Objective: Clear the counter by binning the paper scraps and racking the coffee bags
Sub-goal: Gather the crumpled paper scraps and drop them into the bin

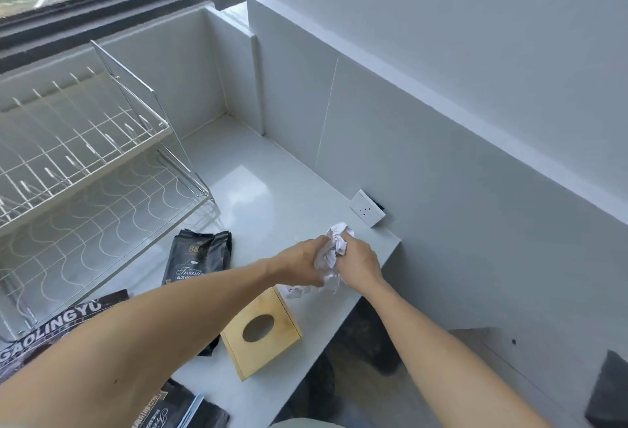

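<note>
Head view: both hands meet over the counter (pixel 272 196) just beyond the wooden tissue box (pixel 261 329), which serves as the landmark. Left hand (pixel 302 261) and right hand (pixel 356 261) are each curled round one wad of white paper scraps (pixel 334 247), squeezed between them, likely balling it up so it carries to the bin in one go. Paper is thin, heavily creased, soft-looking, with a loose tail hanging down. A smaller crumpled scrap (pixel 297 290) lies on the counter touching the box's far corner, under the hands, not yet gathered. No bin can be identified for certain; something dark sits below the counter edge on the box's right, too blurred to call. Coffee bags are unracked: one glossy black bag (pixel 198 254) lies flat to the far left of the box, another black bag with white lettering (pixel 51 325) lies further left under the left forearm, and more dark packaging (pixel 183 407) sits nearer the camera than the box. Wire rack (pixel 85 162), white coated, two tiers with upright prongs above and a wavy mesh below, stands well left and beyond the box, holding nothing visible. Counter is smooth, pale grey, slightly reflective. A white socket plate (pixel 368 208) hangs loose off the grey wall beyond the hands. Box is light wood, cube-shaped, with an oval slot on top.
</note>
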